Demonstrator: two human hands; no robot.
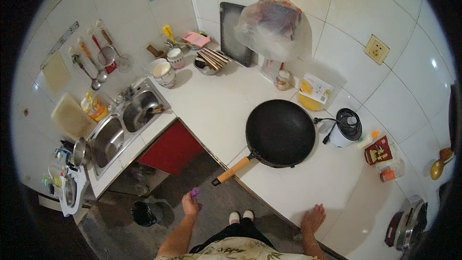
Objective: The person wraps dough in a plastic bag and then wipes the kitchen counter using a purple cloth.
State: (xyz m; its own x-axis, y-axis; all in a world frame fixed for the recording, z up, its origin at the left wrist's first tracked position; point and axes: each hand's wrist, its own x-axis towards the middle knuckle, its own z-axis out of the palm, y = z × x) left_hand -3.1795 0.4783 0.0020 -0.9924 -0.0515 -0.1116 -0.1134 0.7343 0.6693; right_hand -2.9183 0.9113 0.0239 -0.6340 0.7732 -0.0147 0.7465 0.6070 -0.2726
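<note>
My left hand (190, 204) is held out over the floor, short of the counter's front edge. Its fingers are closed on a small purple object (195, 192), too small to name. My right hand (313, 219) lies flat on the white counter (288, 190) near its front edge, fingers out, holding nothing. Between and beyond my hands sits a black wok (280, 133) on the counter. Its wooden handle (233, 170) sticks out past the edge, a little to the right of the purple object and apart from it.
A double steel sink (111, 140) stands to the left, with a red cabinet panel (172, 148) beside it. A black bin (145, 213) is on the floor. Behind the wok are a jar (283, 80), a white appliance with a black cord (347, 127) and a red packet (378, 150).
</note>
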